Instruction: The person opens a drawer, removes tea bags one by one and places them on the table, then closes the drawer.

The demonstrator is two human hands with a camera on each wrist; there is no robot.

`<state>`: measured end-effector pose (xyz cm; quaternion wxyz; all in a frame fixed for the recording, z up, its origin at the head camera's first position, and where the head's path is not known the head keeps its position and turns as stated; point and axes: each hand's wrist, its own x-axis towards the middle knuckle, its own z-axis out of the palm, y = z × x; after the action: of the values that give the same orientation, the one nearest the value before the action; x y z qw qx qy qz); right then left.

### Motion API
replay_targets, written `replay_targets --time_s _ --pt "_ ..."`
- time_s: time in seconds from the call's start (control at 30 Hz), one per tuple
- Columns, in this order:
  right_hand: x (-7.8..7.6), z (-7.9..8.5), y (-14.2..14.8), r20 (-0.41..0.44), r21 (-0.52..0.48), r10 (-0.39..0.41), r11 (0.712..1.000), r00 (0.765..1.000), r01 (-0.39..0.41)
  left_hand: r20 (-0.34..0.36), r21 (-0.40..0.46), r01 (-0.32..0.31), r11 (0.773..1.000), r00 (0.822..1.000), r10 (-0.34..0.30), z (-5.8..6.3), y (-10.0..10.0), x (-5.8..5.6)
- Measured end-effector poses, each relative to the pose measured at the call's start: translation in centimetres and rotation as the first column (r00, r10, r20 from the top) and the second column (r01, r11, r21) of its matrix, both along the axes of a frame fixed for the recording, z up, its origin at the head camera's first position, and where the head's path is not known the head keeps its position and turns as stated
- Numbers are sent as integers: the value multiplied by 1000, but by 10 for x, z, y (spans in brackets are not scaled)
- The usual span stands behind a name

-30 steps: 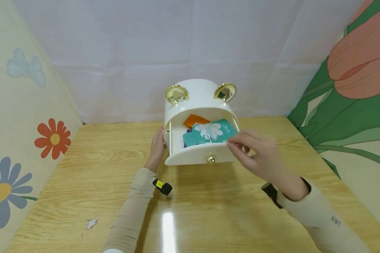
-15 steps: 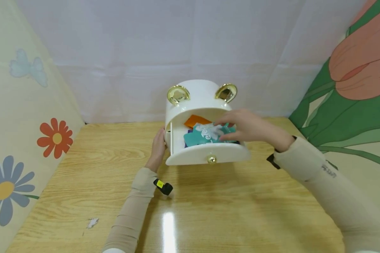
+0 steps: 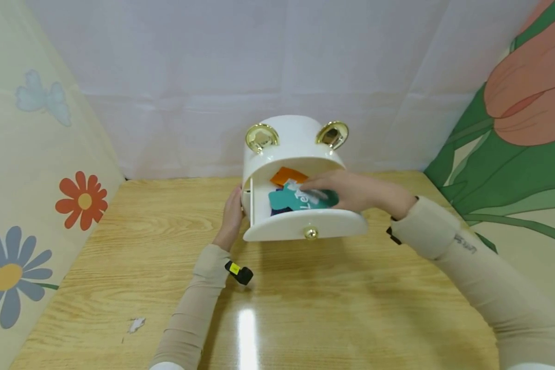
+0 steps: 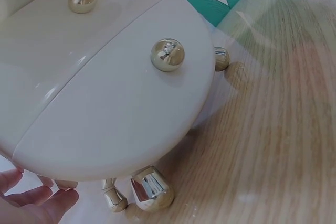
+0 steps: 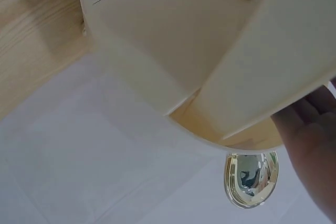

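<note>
A white rounded box [image 3: 292, 131] with two gold ears stands on the table, its upper drawer [image 3: 277, 227] pulled out toward me. Teal packets [image 3: 284, 199] with white lettering lie in the drawer, an orange packet [image 3: 288, 175] behind them and a dark purple edge [image 3: 278, 211] below. My right hand [image 3: 351, 191] reaches in over the drawer's right side, fingers extended onto the teal packets; its fingertips are hidden by the drawer wall in the right wrist view. My left hand [image 3: 232, 213] rests against the box's left side, fingers [image 4: 59, 203] loosely bent by its lower edge in the left wrist view.
The box has a lower front with a gold knob [image 4: 168, 55] and stands on gold feet [image 4: 151, 188]. A white cloth [image 3: 203, 92] hangs close behind. Flower-printed panels [image 3: 80, 201] flank the wooden table [image 3: 176, 205], which has a chipped patch [image 3: 136, 325] at left.
My right hand has moved from the drawer's front right corner up and left, onto the teal packets, which have shifted and turned slightly. The left hand stays at the box's side.
</note>
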<state>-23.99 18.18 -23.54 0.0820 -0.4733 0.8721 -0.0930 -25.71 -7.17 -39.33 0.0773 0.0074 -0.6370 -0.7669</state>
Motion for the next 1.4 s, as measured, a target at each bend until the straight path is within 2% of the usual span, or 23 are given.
replay_targets --time_s 0.3,0.47,0.63,0.8,1.13,1.3,1.4 --pt "-3 -2 2 -69 -97 96 990 993 -102 -3 -4 -1 1000 1000 1 1 0 0" --pt "-4 -2 -2 -121 -154 109 980 987 -127 0 -9 -8 1000 1000 8 0 1 -1" --pt "-2 -2 -4 -197 -150 83 982 977 -113 -1 -5 -8 1000 1000 8 0 1 -1" --pt "2 0 -4 -239 -111 26 992 971 -54 -4 -4 7 1000 1000 -7 0 2 0" --pt "20 8 9 -322 -125 -33 992 946 -8 -7 -7 2 1000 1000 -2 2 4 2" --pt "29 10 22 -379 -201 -34 978 925 -46 -4 7 16 1000 1000 -16 1 2 2" --pt "35 11 30 -440 -247 -23 964 897 -96 8 5 35 999 999 -35 10 2 8"
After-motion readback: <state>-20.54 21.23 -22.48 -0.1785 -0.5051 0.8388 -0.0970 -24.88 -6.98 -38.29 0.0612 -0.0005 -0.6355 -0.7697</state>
